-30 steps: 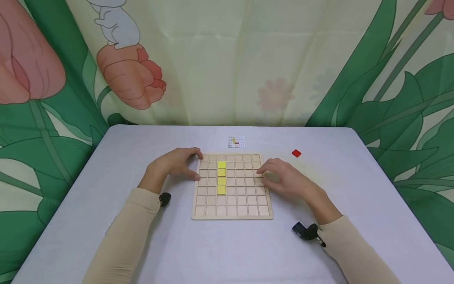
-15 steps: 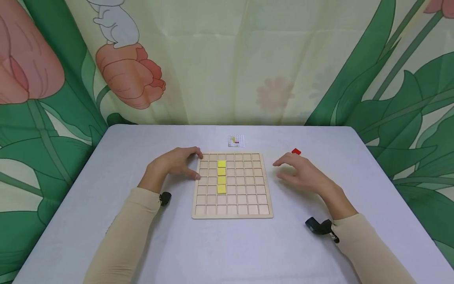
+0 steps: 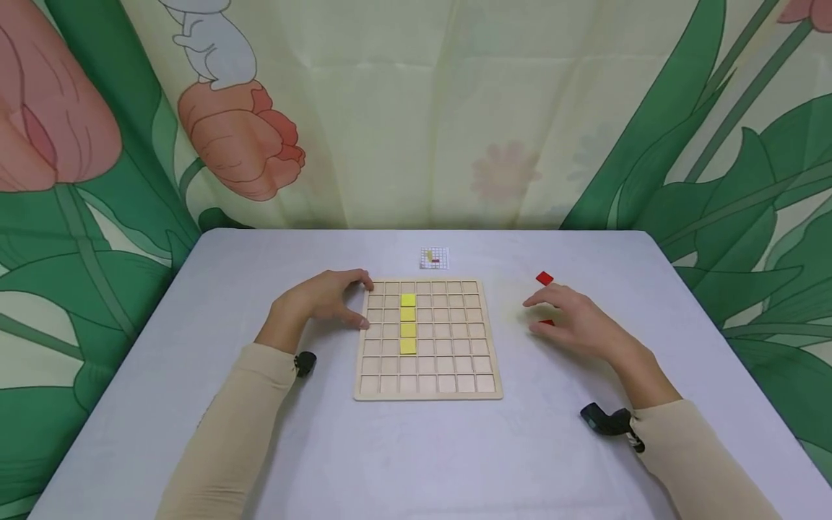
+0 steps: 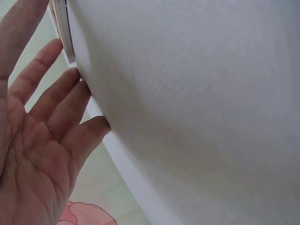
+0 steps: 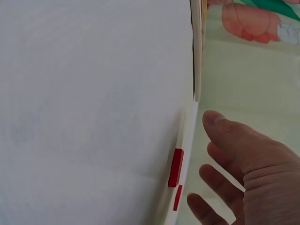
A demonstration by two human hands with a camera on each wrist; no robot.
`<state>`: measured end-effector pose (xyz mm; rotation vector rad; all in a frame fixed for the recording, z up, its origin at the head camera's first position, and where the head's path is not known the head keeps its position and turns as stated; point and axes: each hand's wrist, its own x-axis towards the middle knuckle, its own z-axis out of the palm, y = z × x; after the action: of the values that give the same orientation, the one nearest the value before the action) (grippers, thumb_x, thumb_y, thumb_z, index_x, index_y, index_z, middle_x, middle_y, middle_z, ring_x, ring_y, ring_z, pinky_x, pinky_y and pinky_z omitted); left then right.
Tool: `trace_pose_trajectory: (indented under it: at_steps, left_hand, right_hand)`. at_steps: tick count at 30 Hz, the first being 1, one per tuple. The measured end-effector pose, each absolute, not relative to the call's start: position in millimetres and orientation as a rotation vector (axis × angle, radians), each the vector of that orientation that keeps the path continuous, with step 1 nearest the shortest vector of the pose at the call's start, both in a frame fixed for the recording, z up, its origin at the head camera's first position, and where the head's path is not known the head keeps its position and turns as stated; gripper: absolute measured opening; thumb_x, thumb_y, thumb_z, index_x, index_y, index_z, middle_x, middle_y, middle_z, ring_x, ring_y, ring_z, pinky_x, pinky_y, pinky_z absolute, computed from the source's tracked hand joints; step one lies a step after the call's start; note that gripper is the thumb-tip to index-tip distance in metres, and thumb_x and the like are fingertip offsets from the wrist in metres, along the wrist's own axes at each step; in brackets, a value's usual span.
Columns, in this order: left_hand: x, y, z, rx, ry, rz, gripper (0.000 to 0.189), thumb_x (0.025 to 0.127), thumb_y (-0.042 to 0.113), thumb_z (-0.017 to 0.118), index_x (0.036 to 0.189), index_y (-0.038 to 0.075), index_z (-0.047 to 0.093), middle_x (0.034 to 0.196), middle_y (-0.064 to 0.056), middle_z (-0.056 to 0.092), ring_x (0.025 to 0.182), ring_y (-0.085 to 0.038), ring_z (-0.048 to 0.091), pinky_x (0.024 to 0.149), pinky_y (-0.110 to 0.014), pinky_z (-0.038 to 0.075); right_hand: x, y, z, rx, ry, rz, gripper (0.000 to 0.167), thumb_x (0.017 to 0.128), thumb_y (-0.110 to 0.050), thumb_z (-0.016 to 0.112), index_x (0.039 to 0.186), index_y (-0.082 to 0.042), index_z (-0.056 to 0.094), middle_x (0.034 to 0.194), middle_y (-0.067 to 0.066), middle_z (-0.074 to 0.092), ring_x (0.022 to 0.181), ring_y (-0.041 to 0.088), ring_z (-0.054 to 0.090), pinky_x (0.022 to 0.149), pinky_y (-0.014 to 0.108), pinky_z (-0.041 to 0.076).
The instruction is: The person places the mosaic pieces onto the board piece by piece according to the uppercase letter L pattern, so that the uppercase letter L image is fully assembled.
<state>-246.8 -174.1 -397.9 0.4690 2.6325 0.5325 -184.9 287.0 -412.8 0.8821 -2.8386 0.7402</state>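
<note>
A square wooden grid board [image 3: 455,365] lies flat on the table. Several yellow square tiles [image 3: 407,330] form one column in its upper left part. My left hand [image 3: 325,297] rests at the board's left edge, thumb and fingertips spread apart along it; the left wrist view shows the fingers extended beside the board's corner. To the right of the board hovers my right hand [image 3: 581,325], thumb and fingers parted, holding nothing. Below it lies a red square tile [image 3: 547,322], partly hidden by the hand. A second red tile [image 3: 544,278] lies farther back. Both red tiles [image 5: 176,168] show in the right wrist view.
Behind the board lies a small card [image 3: 434,258] printed with a grid and coloured squares. The white-covered table [image 3: 416,455] ends at a patterned curtain [image 3: 416,130] at the back. A black wrist camera [image 3: 607,419] sticks out from the right sleeve.
My right hand has moved right, away from the board's right edge to over the nearer red tile, which now shows partly between the thumb and fingers. The left hand has stayed in place.
</note>
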Motion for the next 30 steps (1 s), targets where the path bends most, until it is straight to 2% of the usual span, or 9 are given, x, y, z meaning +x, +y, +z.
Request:
trace_pose_trajectory:
  at_steps: [5, 13, 21, 26, 30]
  left_hand:
    - [-248, -172, -400, 0.465, 2.63, 0.554, 0.069, 0.072, 0.046, 0.093, 0.129, 0.029, 0.058, 0.162, -0.007, 0.041, 0.149, -0.028, 0.037, 0.121, -0.051, 0.033]
    - [-247, -174, -400, 0.449, 2.641, 0.53, 0.07, 0.072, 0.047, 0.093, 0.13, 0.03, 0.057, 0.162, -0.006, 0.041, 0.148, -0.026, 0.039, 0.12, -0.05, 0.034]
    - [-245, -174, -395, 0.451, 2.64, 0.543, 0.07, 0.073, 0.046, 0.093, 0.132, 0.03, 0.057, 0.161, -0.009, 0.042, 0.146, -0.028, 0.04, 0.12, -0.052, 0.034]
    - [-244, -173, -395, 0.448, 2.637, 0.544, 0.071, 0.073, 0.045, 0.093, 0.131, 0.028, 0.058, 0.161, -0.01, 0.042, 0.148, -0.029, 0.039, 0.121, -0.052, 0.033]
    - [-243, -173, -395, 0.432, 2.635, 0.549, 0.071, 0.072, 0.046, 0.093, 0.131, 0.027, 0.058, 0.161, -0.01, 0.042, 0.15, -0.029, 0.037, 0.121, -0.052, 0.033]
  right_hand:
    - [-182, 296, -410, 0.817, -2.907, 0.734, 0.038, 0.085, -0.011, 0.084, 0.121, -0.01, 0.07, 0.121, 0.004, 0.069, 0.118, 0.029, 0.06, 0.1, 0.051, 0.048]
    - [-181, 303, -409, 0.725, -3.038, 0.752, 0.045, 0.087, -0.011, 0.083, 0.129, -0.008, 0.067, 0.128, 0.011, 0.067, 0.124, 0.036, 0.057, 0.105, 0.059, 0.047]
    - [-182, 314, -411, 0.68, -3.06, 0.783, 0.046, 0.087, -0.015, 0.084, 0.129, -0.014, 0.067, 0.121, 0.004, 0.073, 0.124, 0.036, 0.059, 0.106, 0.059, 0.045]
    - [-178, 319, -413, 0.663, -3.057, 0.832, 0.045, 0.087, -0.013, 0.083, 0.129, -0.014, 0.067, 0.114, 0.003, 0.076, 0.123, 0.037, 0.059, 0.106, 0.064, 0.042]
    - [-175, 320, -413, 0.644, -3.044, 0.838, 0.041, 0.088, -0.013, 0.083, 0.126, -0.015, 0.068, 0.11, 0.001, 0.076, 0.116, 0.033, 0.063, 0.102, 0.06, 0.046]
